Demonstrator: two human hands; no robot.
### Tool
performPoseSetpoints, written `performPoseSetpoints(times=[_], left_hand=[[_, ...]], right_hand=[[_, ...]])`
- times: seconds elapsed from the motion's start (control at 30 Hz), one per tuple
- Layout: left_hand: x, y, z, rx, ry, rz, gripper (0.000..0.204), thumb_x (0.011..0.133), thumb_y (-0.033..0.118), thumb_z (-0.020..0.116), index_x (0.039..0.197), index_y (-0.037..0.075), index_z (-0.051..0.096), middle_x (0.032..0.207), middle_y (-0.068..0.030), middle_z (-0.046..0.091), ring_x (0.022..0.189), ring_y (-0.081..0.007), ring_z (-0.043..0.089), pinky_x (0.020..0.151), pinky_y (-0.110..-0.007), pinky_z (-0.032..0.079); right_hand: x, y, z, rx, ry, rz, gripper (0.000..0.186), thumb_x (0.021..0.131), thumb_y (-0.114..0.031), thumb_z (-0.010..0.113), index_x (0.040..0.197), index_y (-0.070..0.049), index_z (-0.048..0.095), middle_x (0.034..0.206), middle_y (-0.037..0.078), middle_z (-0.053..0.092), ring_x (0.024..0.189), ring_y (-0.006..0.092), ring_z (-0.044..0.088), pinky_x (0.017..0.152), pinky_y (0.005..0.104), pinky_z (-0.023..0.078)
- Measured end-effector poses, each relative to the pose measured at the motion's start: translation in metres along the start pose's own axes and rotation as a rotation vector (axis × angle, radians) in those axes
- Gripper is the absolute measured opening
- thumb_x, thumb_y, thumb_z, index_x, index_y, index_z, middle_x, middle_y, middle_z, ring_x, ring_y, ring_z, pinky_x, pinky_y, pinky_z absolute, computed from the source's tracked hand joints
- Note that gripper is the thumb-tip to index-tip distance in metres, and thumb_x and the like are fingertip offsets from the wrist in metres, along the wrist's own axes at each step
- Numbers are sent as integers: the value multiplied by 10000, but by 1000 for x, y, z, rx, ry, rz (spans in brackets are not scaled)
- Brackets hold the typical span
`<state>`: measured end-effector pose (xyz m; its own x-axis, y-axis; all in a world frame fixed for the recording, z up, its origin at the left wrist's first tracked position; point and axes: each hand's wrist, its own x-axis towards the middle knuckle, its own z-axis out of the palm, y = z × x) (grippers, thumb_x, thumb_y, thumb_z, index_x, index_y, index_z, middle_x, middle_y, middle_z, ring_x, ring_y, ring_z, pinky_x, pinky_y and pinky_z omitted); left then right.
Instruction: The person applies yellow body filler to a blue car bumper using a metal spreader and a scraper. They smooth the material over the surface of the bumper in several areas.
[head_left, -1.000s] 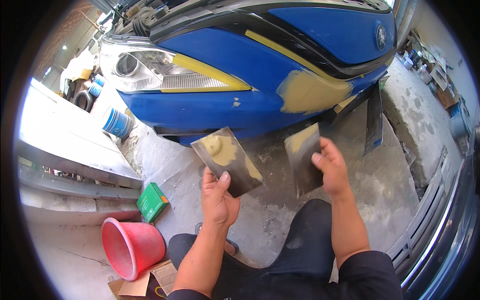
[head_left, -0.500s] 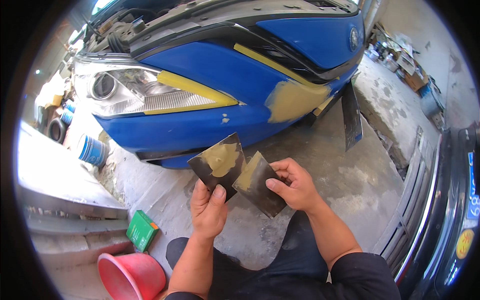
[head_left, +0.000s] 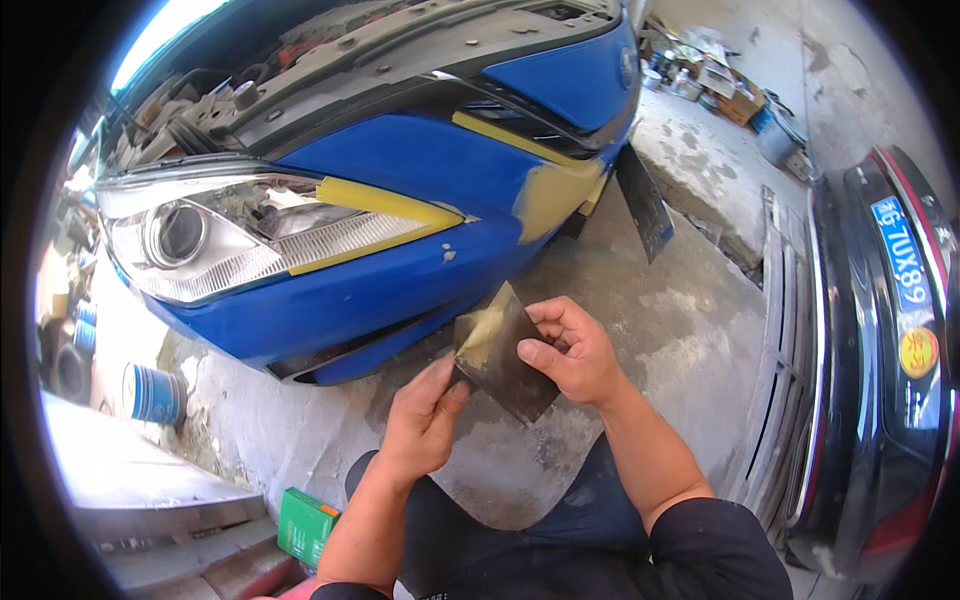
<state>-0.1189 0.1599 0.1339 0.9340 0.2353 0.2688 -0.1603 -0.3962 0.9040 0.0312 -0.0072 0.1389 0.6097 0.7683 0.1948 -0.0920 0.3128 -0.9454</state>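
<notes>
My right hand [head_left: 570, 355] grips a dark scraper plate [head_left: 525, 390] smeared with pale yellow putty at its upper edge. My left hand [head_left: 425, 420] is closed at that plate's lower left, its fingertips by the edge; the plate it held earlier is mostly hidden behind the right one. Beyond both hands is a blue car front [head_left: 230, 320], with a headlamp [head_left: 178, 235] bordered by yellow tape [head_left: 390, 205]. A beige filler patch [head_left: 545, 195] covers part of the bumper.
A dark car rear [head_left: 855, 400] stands close on the right. Behind are a loose black panel [head_left: 642, 205] and a concrete ledge [head_left: 705, 170] with clutter. A blue bucket [head_left: 150, 393] is at left, a green box [head_left: 305, 525] at lower left near my leg.
My hands have drawn together, so the right plate now overlaps and hides the left one. The view has turned right, showing more of the dark car.
</notes>
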Motion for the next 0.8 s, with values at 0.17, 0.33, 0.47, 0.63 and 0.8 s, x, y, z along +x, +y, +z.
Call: performPoseSetpoints(times=[0.17, 0.33, 0.47, 0.63, 0.8], left_hand=[[-10, 0, -19, 106, -6, -129, 330, 905, 36, 571, 1233, 2, 579, 1045, -132, 673, 948, -192, 640, 803, -288, 498], [-19, -15, -44, -740, -189, -294, 409, 916, 67, 597, 1304, -15, 497, 1215, -78, 613, 1117, -143, 556, 979, -300, 420], [-26, -13, -43, -796, -223, -260, 380, 917, 51, 586, 1284, -14, 513, 1206, -81, 618, 1114, -144, 559, 973, -306, 426], [-38, -10, -38, -834, -243, -257, 373, 918, 40, 583, 1279, -22, 513, 1182, -80, 633, 1096, -141, 572, 971, -300, 427], [-29, 23, -28, -872, 11, -237, 375, 915, 22, 561, 1282, -11, 493, 1174, -104, 638, 1069, -166, 610, 956, -316, 464]], right_hand=[[-16, -43, 14, -252, 83, -144, 335, 878, -18, 654, 1197, 2, 552, 1078, 80, 652, 937, 126, 610, 826, 254, 479], [-25, -77, 35, -714, -315, -432, 400, 777, 67, 652, 1157, -59, 666, 1171, 121, 625, 1047, 236, 607, 884, 342, 490], [-36, -76, 47, -770, -308, -275, 521, 704, 78, 637, 1176, -139, 681, 1258, 99, 571, 1109, 286, 580, 935, 362, 471], [-41, -63, 33, -1087, -287, -268, 469, 704, -10, 644, 1151, -145, 688, 1210, 126, 585, 1091, 307, 567, 922, 388, 474], [-46, -50, 33, -1169, 209, -312, 361, 751, -131, 723, 1111, -123, 696, 1181, 135, 603, 1088, 326, 563, 929, 414, 466]])
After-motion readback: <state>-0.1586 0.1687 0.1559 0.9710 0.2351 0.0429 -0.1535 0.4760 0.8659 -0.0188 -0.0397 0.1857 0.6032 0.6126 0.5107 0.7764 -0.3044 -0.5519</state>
